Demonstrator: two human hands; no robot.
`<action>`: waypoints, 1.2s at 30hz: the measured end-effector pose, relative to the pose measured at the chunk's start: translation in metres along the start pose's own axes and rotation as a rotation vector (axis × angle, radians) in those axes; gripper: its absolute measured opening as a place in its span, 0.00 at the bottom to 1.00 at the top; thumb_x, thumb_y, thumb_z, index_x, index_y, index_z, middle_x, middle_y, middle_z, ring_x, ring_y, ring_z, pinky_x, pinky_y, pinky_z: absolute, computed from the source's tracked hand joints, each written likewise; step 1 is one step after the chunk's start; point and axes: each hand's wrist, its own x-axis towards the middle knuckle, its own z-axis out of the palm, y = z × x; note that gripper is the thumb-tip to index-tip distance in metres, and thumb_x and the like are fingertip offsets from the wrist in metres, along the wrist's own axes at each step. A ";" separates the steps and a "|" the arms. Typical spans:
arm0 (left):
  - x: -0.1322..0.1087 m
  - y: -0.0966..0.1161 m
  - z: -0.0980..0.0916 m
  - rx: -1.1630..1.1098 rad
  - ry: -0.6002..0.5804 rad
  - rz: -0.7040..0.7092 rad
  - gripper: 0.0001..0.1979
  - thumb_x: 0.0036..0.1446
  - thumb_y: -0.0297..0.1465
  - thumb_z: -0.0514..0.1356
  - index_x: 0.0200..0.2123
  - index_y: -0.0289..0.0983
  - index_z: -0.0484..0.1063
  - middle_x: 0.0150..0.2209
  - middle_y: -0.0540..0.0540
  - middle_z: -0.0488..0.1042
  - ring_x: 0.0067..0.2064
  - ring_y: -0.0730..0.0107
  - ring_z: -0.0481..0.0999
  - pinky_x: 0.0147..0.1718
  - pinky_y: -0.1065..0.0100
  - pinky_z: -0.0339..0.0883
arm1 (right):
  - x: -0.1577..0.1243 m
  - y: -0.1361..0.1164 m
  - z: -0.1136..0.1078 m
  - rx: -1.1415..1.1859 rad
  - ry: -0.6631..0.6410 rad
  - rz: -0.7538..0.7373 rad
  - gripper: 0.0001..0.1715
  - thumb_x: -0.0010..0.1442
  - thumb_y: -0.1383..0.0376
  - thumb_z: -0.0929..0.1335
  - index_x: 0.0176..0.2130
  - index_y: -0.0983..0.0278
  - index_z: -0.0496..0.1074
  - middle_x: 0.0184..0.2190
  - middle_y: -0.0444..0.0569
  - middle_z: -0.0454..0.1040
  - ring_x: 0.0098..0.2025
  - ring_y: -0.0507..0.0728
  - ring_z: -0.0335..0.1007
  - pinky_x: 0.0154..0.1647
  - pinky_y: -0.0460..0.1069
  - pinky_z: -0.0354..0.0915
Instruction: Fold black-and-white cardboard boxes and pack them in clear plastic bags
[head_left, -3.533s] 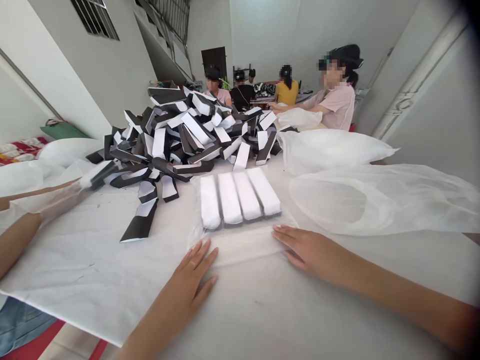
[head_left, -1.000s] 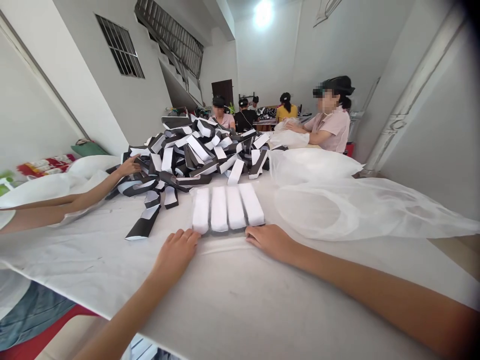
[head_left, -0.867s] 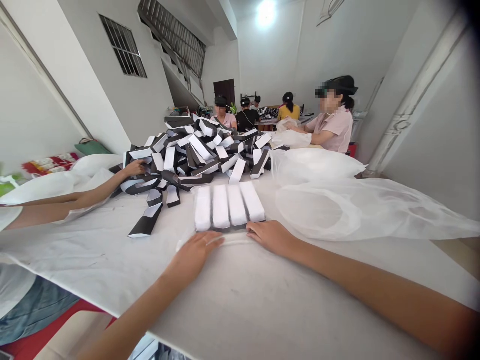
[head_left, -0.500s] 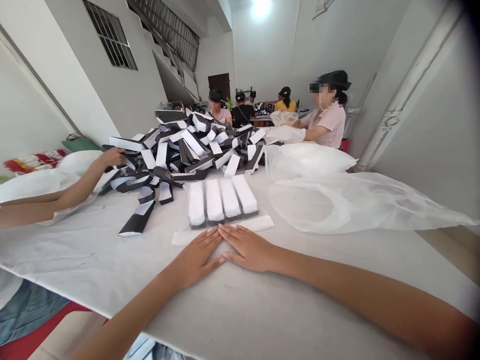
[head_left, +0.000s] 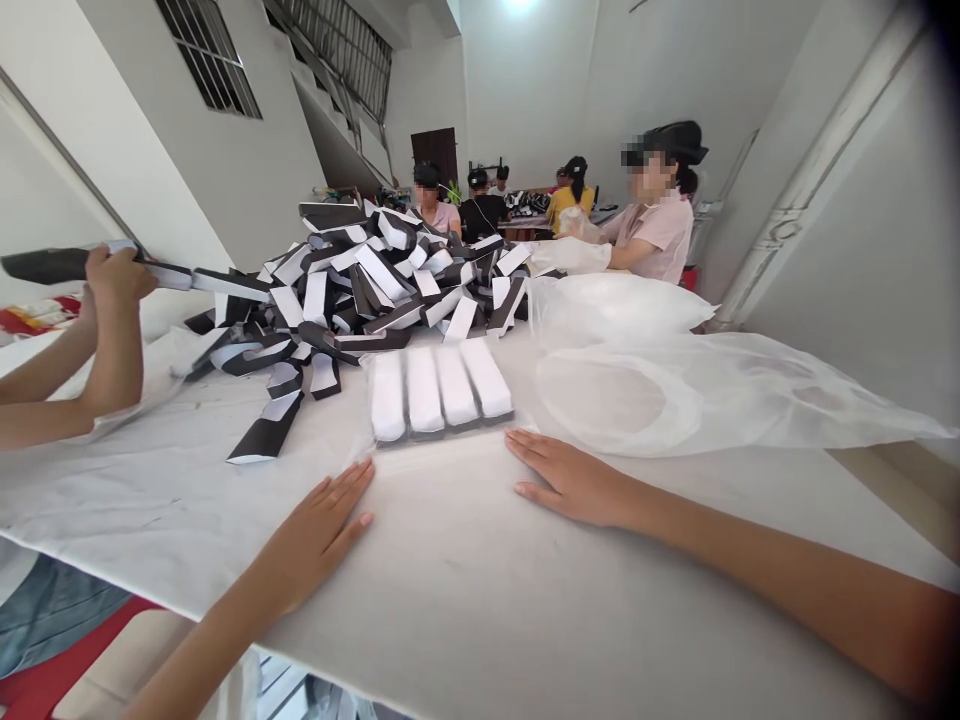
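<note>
My left hand point(head_left: 319, 530) lies flat and open on the white-covered table point(head_left: 450, 590), just in front of the packet's near left corner. My right hand point(head_left: 570, 480) rests open too, a little right of the packet and apart from it. The packet point(head_left: 439, 390) holds four white rectangular bars side by side in clear film. Beyond it rises a heap of black-and-white folded card sleeves point(head_left: 360, 280). One loose sleeve point(head_left: 266, 430) lies to the left of the packet. Neither of my hands holds anything.
At the left edge, a co-worker's hands point(head_left: 112, 275) lift a long black-and-white strip. Large white bags point(head_left: 622, 400) lie on the table's right side. Beyond them sits a person in a pink top point(head_left: 656, 230), with several others at a far table.
My hands have slid apart from the packet's near edge, the left backward and the right rightward. The film flap looks flatter. The co-worker's hands have raised a strip from the heap.
</note>
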 end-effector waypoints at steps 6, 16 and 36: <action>-0.003 -0.001 -0.005 0.065 0.001 -0.066 0.29 0.67 0.44 0.44 0.68 0.42 0.51 0.67 0.47 0.55 0.66 0.60 0.58 0.65 0.50 0.50 | -0.004 0.004 0.003 -0.004 0.036 0.031 0.42 0.67 0.45 0.54 0.69 0.66 0.47 0.70 0.51 0.44 0.70 0.62 0.42 0.69 0.58 0.46; 0.068 0.074 -0.011 0.028 -0.003 0.301 0.29 0.68 0.45 0.43 0.67 0.40 0.52 0.67 0.48 0.54 0.67 0.61 0.56 0.64 0.57 0.53 | -0.003 0.009 0.010 0.005 0.082 0.009 0.41 0.67 0.45 0.54 0.69 0.64 0.47 0.70 0.50 0.45 0.70 0.61 0.42 0.70 0.56 0.45; 0.015 -0.023 -0.016 -0.209 0.068 -0.168 0.24 0.65 0.47 0.45 0.53 0.45 0.72 0.57 0.50 0.71 0.56 0.57 0.72 0.55 0.59 0.66 | -0.005 0.004 0.002 0.034 0.072 -0.005 0.38 0.68 0.49 0.55 0.69 0.64 0.48 0.70 0.50 0.46 0.70 0.62 0.43 0.69 0.58 0.46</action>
